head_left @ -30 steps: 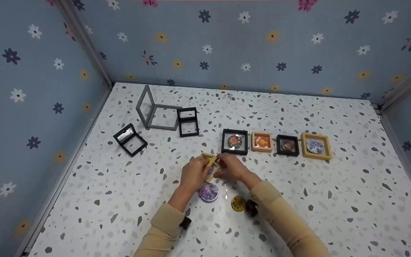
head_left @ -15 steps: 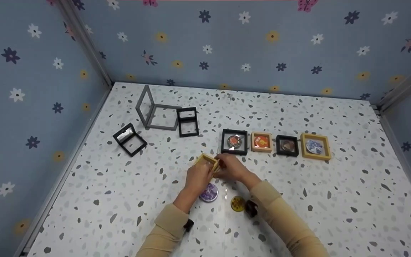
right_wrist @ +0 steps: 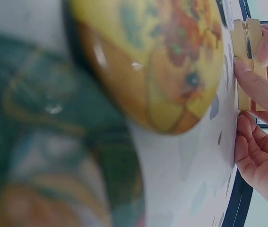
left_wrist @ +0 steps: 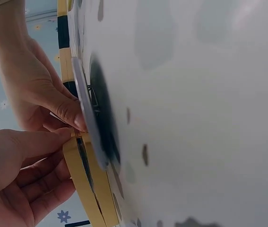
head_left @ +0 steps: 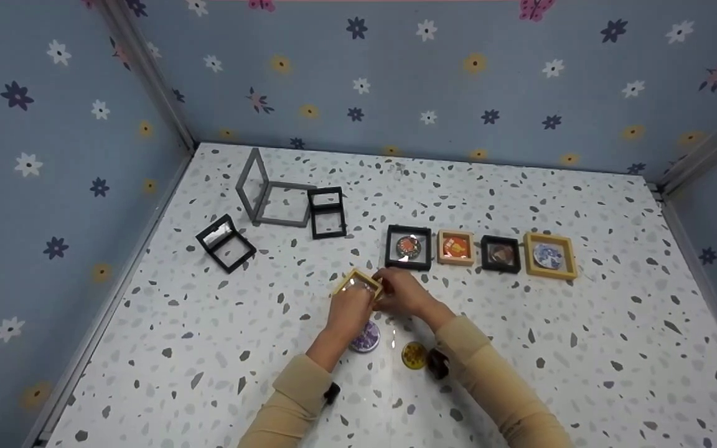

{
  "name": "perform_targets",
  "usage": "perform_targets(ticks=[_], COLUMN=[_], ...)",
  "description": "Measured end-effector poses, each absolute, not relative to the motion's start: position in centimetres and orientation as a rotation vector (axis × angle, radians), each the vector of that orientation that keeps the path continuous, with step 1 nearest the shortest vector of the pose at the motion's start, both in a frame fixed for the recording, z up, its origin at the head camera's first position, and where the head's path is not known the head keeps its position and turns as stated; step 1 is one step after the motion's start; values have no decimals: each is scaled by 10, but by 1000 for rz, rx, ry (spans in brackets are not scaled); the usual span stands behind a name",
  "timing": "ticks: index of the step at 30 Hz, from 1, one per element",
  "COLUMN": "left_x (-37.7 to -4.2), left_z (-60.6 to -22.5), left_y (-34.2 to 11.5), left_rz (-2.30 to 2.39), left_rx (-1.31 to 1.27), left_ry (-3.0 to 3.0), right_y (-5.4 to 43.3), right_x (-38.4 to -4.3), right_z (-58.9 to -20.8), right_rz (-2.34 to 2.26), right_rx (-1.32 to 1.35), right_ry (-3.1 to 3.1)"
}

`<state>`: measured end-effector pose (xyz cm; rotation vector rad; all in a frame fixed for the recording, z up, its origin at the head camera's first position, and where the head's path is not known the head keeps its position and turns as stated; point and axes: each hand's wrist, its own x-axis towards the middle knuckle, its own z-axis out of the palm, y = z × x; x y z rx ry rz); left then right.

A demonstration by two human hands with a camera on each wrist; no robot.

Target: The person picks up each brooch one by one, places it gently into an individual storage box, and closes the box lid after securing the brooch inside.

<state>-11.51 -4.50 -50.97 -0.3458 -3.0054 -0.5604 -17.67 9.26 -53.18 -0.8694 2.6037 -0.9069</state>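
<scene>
Near the table's middle, both hands hold a small yellow display frame (head_left: 358,274). Its two halves lie nearly together, with a dark slit between them in the left wrist view (left_wrist: 84,184). My left hand (head_left: 349,311) grips it from the near left, covering much of its clear window. My right hand (head_left: 403,292) holds the right corner, its thumb pressed on the edge in the right wrist view. A purple round badge (head_left: 366,338) lies just below, partly behind the left hand. To its right lies a yellow badge (head_left: 414,355); a green one (right_wrist: 48,156) is blurred in the right wrist view.
At back left stand a hinged grey frame (head_left: 284,221) and two hinged black frames (head_left: 328,236) (head_left: 229,252), all unfolded. A row at right has a large black (head_left: 409,266), an orange (head_left: 456,261), a small black (head_left: 501,268) and a yellow frame (head_left: 551,272), each with a round badge.
The left hand has swung the frame's raised half down over the other half and shifted slightly right, covering more of the purple badge. The right hand has stayed nearly still.
</scene>
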Motion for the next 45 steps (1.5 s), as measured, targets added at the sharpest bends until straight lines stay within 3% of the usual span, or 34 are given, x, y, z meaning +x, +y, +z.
perform_targets(ticks=[13,28,45], left_x=[-114,-119,-168], left_z=[-505,-500,-476], left_y=[-42,-62,-110], left_rz=[-404,-817,-613], left_rx=[-398,-413,-313], left_ry=[-3127,-3087,-3039], right_y=[94,98,98], right_x=[-176,-178,-174], right_z=[-532,-525,-512], right_rz=[-892,-868,-778], right_rx=[-897,-919,-1375], right_ry=[2625,2579,2537])
